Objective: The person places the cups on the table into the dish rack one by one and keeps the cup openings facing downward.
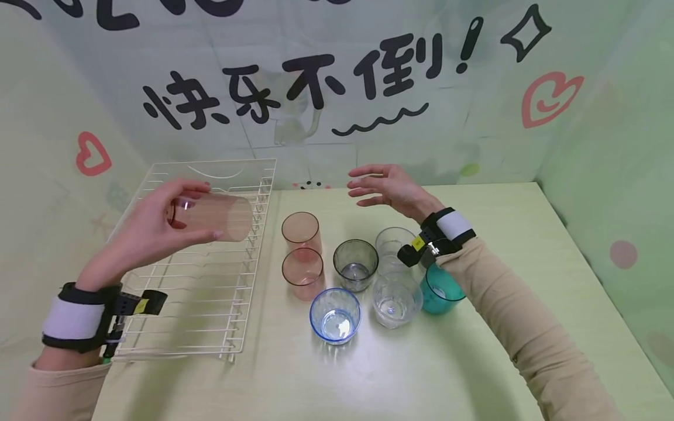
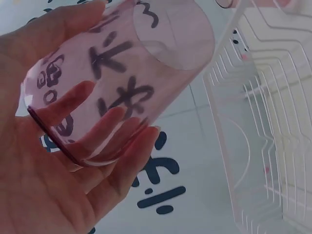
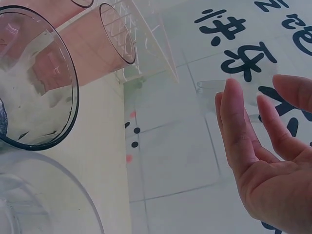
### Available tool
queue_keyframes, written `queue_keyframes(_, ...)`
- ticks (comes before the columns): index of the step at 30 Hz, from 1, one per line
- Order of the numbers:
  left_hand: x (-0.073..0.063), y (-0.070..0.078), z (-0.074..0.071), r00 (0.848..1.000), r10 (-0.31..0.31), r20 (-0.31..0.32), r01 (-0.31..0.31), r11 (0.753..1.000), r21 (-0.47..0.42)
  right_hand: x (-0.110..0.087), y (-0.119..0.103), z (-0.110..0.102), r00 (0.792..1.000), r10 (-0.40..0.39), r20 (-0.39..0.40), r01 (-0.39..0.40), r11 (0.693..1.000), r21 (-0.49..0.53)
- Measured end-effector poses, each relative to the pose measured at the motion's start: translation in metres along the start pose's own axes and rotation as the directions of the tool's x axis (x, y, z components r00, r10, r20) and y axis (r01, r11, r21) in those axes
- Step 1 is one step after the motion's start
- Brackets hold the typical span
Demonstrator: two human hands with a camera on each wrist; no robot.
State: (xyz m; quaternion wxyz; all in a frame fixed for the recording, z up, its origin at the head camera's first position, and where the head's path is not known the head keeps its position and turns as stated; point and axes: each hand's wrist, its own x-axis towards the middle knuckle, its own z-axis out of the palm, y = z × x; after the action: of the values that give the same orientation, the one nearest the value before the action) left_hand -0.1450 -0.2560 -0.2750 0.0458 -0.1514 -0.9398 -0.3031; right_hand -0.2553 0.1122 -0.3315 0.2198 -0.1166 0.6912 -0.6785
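Pink glass (image 1: 226, 217) sideways, clasped in left grip (image 1: 142, 231), frame left, before wire rack (image 1: 184, 352); right grip (image 1: 389, 188) spread, upper centre; other glasses (image 1: 335, 318) mid-frame, sleeve (image 1: 511, 310) overlapping teal glass (image 1: 438, 299).

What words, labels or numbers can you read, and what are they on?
"快乐不倒!" on the back wall.
Black lettering above it: cut off, unreadable.
Yellow tags on wrist cameras: too small to read.
Pink glass in the left hand: none seen; wall writing shows through.
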Motion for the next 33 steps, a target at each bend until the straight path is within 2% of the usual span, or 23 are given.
queue_keyframes(6, -0.016, -0.012, -0.008, 0.999, -0.045, 0.013, 0.044, 0.996, 0.081, 0.000, 0.002, 0.000, 1.000, 0.003, -0.005, -0.003, 1.000, 0.003)
queue_keyframes(13, -0.029, -0.023, -0.015, 0.999, 0.004, 0.051, -0.015, 0.977, 0.215, 0.000, 0.004, 0.001, 1.000, 0.008, -0.007, -0.008, 1.000, 0.007)
queue_keyframes(22, -0.041, -0.028, -0.010, 0.991, -0.049, 0.121, 0.009, 0.952, 0.306, 0.001, 0.006, 0.002, 1.000, 0.017, -0.008, -0.017, 1.000, -0.006)
queue_keyframes(26, -0.044, -0.028, -0.006, 0.978, -0.108, 0.180, 0.044, 0.944, 0.328, 0.003, 0.009, 0.002, 1.000, 0.022, -0.004, -0.022, 1.000, -0.005)
queue_keyframes(29, -0.046, -0.028, -0.001, 0.962, -0.147, 0.230, 0.061, 0.937, 0.345, 0.003, 0.011, 0.003, 1.000, 0.024, -0.005, -0.024, 1.000, -0.009)
queue_keyframes(33, -0.050, -0.031, 0.008, 0.944, -0.177, 0.278, 0.070, 0.932, 0.355, 0.004, 0.012, 0.005, 1.000, 0.030, -0.007, -0.030, 0.999, -0.011)
